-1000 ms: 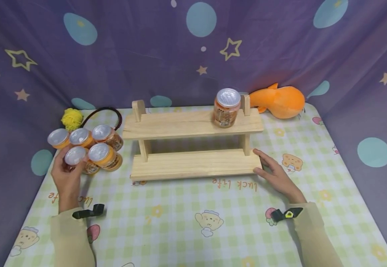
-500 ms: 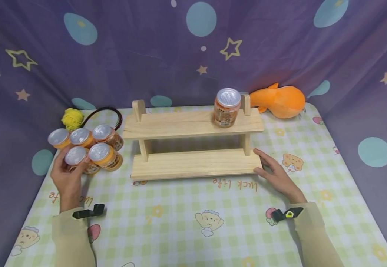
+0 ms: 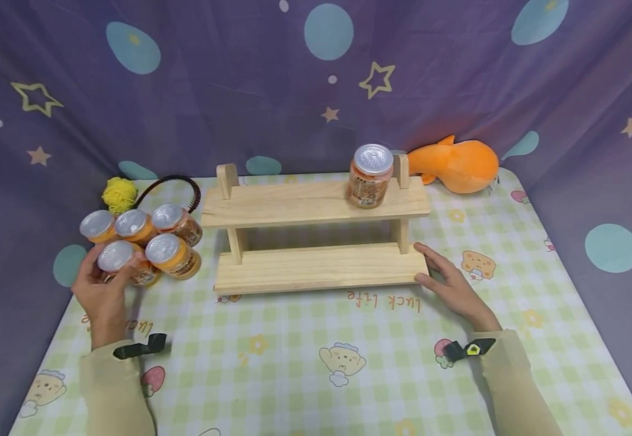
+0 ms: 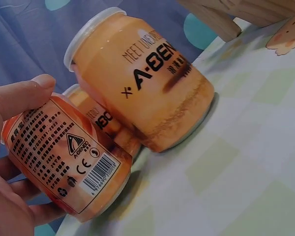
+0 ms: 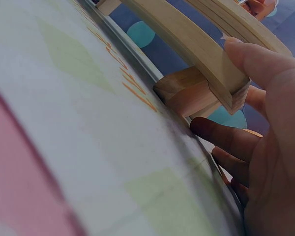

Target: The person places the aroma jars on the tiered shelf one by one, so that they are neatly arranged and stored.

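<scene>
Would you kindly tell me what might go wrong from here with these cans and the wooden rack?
Two risks stand out. The silver-lidded can in the left hand sits close beside the neighbouring can, so pulling it out might knock that one over. The right hand holds the end of the lower board; a push there might shift the wooden rack and tip the can on top.

Soft, even light reaches us from overhead, glinting on the round silver lid (image 3: 373,159) of the clear jar with orange contents (image 3: 367,189). Between the tiers of the pale wooden shelf (image 3: 321,266) it turns dusky. At the left wrist, the orange printed jar with a barcode (image 4: 71,157) looks crisp beside its soft shadow; the right wrist's view is dimmer, the pink patch (image 5: 19,172) on the green-and-white checked cloth (image 5: 105,152) out of focus.
</scene>
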### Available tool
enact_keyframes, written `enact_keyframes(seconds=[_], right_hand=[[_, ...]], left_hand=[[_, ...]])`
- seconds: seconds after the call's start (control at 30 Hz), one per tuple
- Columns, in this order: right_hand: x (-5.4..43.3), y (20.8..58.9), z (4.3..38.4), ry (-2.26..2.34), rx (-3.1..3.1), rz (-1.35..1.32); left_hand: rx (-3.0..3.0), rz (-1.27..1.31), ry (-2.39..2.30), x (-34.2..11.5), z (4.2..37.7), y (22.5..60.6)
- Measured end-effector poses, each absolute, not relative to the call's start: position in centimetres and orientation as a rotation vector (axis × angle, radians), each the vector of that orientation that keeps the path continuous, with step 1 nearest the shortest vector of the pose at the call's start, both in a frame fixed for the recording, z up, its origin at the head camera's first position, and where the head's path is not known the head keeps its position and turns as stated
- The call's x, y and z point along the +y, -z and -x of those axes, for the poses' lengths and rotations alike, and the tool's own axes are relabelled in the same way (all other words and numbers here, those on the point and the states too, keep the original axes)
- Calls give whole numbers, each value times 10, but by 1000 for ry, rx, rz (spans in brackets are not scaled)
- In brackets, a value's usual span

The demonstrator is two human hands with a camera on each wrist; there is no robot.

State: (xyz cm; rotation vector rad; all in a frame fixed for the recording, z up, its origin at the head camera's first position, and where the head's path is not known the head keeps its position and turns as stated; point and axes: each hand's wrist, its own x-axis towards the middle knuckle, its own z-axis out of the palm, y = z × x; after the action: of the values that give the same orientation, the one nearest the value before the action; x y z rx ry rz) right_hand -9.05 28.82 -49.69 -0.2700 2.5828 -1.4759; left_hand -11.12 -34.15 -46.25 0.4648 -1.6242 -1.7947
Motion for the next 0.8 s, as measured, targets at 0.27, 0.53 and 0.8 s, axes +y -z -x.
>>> enact_keyframes(seconds=[0.27, 0.53, 0.8], right_hand=[[288, 497, 91, 1493, 2574, 274], [289, 498, 91, 1512, 2567, 285], [290, 500, 91, 1504, 2570, 280]], left_hand=[[-1614, -529, 1703, -343, 109, 448], [-1494, -596, 1685, -339, 103, 422], [-1456, -523, 1678, -329, 100, 401]])
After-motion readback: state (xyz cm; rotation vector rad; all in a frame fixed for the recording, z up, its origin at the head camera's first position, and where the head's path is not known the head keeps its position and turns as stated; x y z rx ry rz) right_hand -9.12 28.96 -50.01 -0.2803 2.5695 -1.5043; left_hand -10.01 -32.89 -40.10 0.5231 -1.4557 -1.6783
